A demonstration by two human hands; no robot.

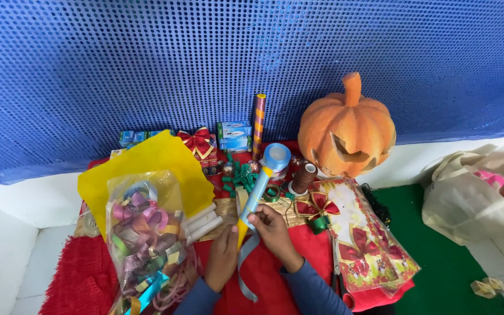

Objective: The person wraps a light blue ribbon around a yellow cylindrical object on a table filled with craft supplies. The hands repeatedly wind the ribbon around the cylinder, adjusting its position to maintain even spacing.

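My right hand [270,228] grips a light blue stick-shaped tool [258,195] with a round blue head [276,156] and a yellow pointed lower end [242,228]. My left hand [223,256] rests just left of that yellow end, its fingers curled near it; whether it holds anything is unclear. A grey-blue ribbon [246,271] hangs down from between my hands over the red cloth [275,274].
A clear bag of coloured ribbon bows [144,233] and a yellow sheet [147,160] lie left. An orange carved pumpkin [346,128], a brown thread spool [304,175], a packet of red bows [360,239], white sticks [202,221], small boxes [234,135] and a cloth bag [476,192] surround the hands.
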